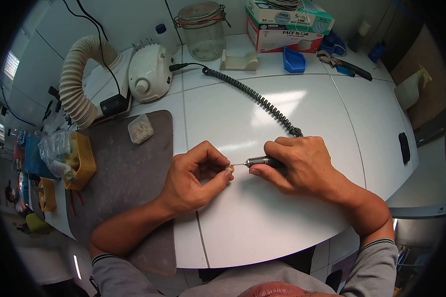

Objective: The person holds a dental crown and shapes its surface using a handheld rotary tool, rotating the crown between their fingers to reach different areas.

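Note:
My right hand is wrapped round a black rotary handpiece, its thin metal bit pointing left. A coiled black cord runs from behind that hand up to a white control unit. Thumb and fingertips of my left hand pinch a small pale piece, mostly covered by the fingers. The bit's tip is right at this piece. Both hands are over the white tabletop, close together.
On a dark mat at left sits a clear tub of small pale pieces. Yellow baskets and a ribbed hose stand further left. Along the back are a glass jar, mask boxes and a blue scoop.

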Tool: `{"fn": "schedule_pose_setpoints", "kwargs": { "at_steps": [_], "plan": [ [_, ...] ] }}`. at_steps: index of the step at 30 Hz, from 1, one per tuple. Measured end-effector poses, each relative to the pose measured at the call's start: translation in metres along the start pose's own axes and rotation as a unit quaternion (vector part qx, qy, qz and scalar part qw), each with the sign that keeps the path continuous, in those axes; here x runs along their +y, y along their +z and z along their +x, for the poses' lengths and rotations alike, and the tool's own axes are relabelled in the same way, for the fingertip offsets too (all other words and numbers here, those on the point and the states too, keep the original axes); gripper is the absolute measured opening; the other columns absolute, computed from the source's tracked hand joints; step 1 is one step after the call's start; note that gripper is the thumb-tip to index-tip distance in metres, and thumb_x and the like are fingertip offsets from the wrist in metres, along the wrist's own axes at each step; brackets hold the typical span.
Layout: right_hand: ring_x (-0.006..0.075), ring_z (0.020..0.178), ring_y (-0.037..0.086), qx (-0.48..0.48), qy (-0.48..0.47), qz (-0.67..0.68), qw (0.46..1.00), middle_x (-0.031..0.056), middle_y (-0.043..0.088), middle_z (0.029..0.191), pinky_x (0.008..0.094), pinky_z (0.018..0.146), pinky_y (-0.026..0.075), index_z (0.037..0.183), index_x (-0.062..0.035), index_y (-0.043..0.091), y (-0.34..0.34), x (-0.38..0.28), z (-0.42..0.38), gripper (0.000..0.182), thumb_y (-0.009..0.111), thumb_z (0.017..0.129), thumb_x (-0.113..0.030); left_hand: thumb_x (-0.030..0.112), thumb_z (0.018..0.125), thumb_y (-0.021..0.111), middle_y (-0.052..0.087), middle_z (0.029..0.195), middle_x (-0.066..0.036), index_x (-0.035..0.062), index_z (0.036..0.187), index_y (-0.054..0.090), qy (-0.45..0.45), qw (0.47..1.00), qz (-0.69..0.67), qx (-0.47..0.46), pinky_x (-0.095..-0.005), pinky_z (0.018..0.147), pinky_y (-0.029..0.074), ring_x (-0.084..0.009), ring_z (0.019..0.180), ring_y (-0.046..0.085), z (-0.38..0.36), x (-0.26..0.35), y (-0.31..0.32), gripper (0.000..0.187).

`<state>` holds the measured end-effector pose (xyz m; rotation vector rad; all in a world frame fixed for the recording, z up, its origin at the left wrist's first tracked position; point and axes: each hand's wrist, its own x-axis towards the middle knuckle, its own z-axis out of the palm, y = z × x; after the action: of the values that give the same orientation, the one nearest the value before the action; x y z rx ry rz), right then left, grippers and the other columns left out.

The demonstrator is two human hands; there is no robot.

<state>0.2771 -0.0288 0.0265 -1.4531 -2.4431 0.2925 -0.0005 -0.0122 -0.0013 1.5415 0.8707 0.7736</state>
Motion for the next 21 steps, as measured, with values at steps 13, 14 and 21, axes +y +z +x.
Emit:
{"fn": "schedule_pose_setpoints", "kwargs": {
  "at_steps": [13,14,21],
  "plan": [
    [0.0301,0.053,0.068,-0.005,0.008,-0.006,1.0,0.0074,0.069,0.069,0.0437,0.046,0.05,0.083,-0.0091,0.072,-0.0003,-0.0013,-0.0002,0.056,0.07,0.103,-0.061,0.003,0.096,0.08,0.079,0.101,-0.01,-0.0018,0.107,0.069,0.016,1.0,0.021,0.001,-0.0307,0.09,0.066,-0.0152,0.095,0.079,0.0002,-0.0024,-0.0008,0.016],
    [0.0301,0.053,0.068,-0.005,0.004,-0.005,1.0,0.0075,0.07,0.069,0.0437,0.046,0.05,0.083,-0.0091,0.072,-0.0003,-0.001,-0.0003,0.056,0.07,0.103,-0.061,0.003,0.096,0.08,0.079,0.101,-0.009,-0.0017,0.107,0.069,0.014,1.0,0.024,0.001,-0.0305,0.09,0.066,-0.0151,0.095,0.079,0.0001,-0.0022,-0.0008,0.016],
    [0.0304,0.053,0.068,-0.013,-0.001,-0.01,1.0,0.0078,0.07,0.07,0.0437,0.046,0.05,0.084,-0.0092,0.072,-0.0014,-0.0014,-0.0007,0.056,0.07,0.103,-0.062,0.003,0.096,0.08,0.079,0.103,-0.009,-0.0013,0.109,0.07,0.003,1.0,0.009,0.003,-0.0303,0.09,0.065,-0.015,0.097,0.078,-0.0002,-0.0026,-0.0004,0.018]
  ]
}}
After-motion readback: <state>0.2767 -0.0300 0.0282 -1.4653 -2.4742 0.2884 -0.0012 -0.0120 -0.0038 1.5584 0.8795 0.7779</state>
